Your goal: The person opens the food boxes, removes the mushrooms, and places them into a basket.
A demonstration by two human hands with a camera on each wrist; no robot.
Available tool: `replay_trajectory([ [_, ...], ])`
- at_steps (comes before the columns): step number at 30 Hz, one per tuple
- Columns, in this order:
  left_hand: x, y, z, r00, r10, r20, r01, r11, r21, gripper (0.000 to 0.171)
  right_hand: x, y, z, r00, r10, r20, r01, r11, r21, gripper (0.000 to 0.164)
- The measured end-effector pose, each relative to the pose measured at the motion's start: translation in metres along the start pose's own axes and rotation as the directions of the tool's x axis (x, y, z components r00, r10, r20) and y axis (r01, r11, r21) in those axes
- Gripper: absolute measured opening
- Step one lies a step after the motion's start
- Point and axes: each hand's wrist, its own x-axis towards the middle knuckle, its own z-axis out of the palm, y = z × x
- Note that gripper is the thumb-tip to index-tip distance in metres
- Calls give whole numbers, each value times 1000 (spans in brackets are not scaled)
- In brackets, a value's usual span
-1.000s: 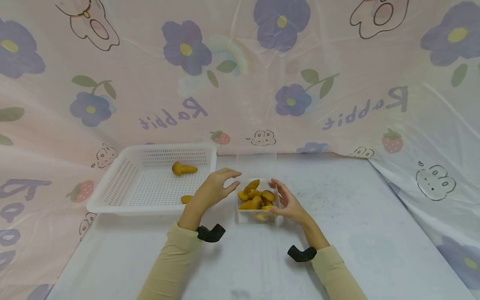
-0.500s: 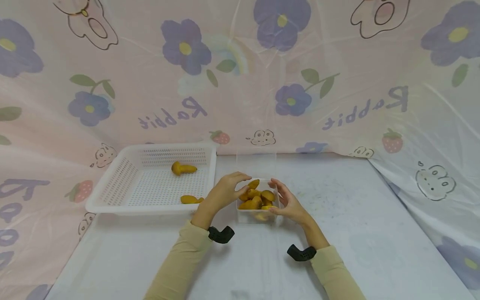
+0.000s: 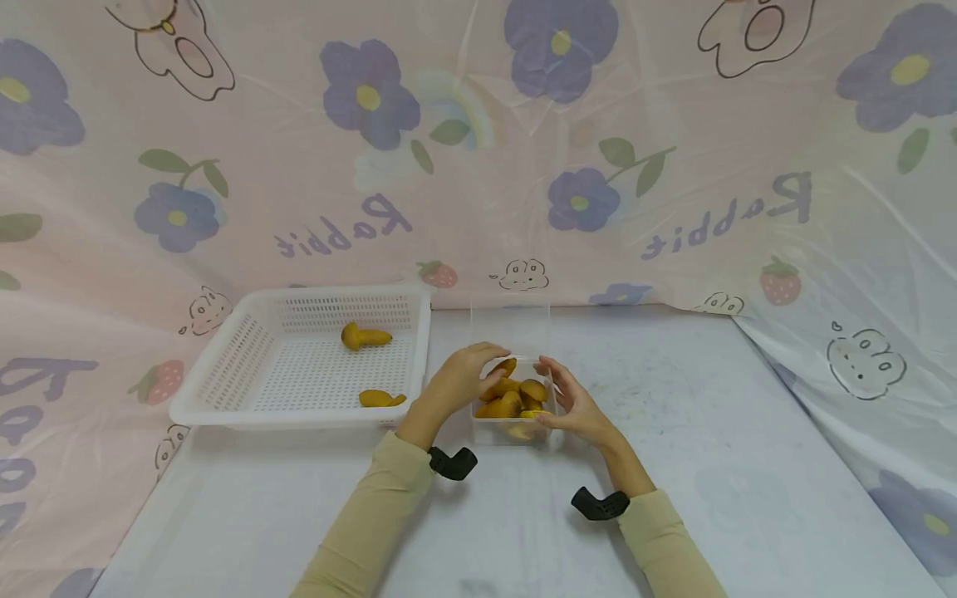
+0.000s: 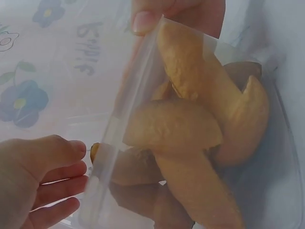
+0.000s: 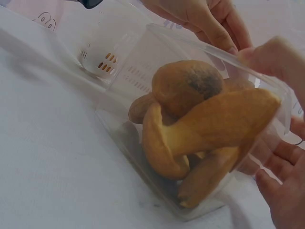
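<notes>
A clear plastic box (image 3: 516,429) full of yellow-brown mushrooms (image 3: 510,404) stands on the table, its clear lid raised behind it. My right hand (image 3: 579,409) grips the box's right side, the thumb at the near rim and the fingers toward the far corner. My left hand (image 3: 459,382) is at the box's left rim, fingers extended over a mushroom (image 3: 508,365) at the top of the pile. In the left wrist view the fingertips of the left hand (image 4: 47,179) come close to a mushroom end poking over the rim; whether they touch is unclear.
A white perforated plastic basket (image 3: 299,418) stands left of the box. Inside it lie a whole mushroom (image 3: 365,336) and another mushroom (image 3: 381,399) near the front right corner. A printed cloth (image 3: 478,183) hangs behind the white table (image 3: 673,399).
My left hand has moved right, from beside the basket to over the box's left side, partly covering the top mushroom. The right hand and the box have stayed put.
</notes>
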Motion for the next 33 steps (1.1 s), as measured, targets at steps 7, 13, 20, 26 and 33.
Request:
replay_trajectory([
  [7, 5, 2, 3, 1000, -7, 29, 5, 998, 57, 30, -1, -1, 0, 1000, 9, -3, -9, 1000, 2, 91],
  [13, 8, 1, 8, 998, -28, 47, 24, 996, 85, 30, -1, -1, 0, 1000, 11, -5, -11, 1000, 0, 91],
  [20, 8, 0, 13, 1000, -17, -4, 17, 995, 97, 27, 1, -2, 1, 1000, 19, -3, -19, 1000, -4, 91],
  [26, 7, -2, 14, 999, 16, -50, -13, 998, 65, 22, 2, -1, 0, 1000, 5, -1, -5, 1000, -4, 92],
  [33, -2, -2, 13, 999, 31, -27, -31, 999, -35, 22, 1, -1, 0, 1000, -4, 8, 4, 1000, 1, 92],
])
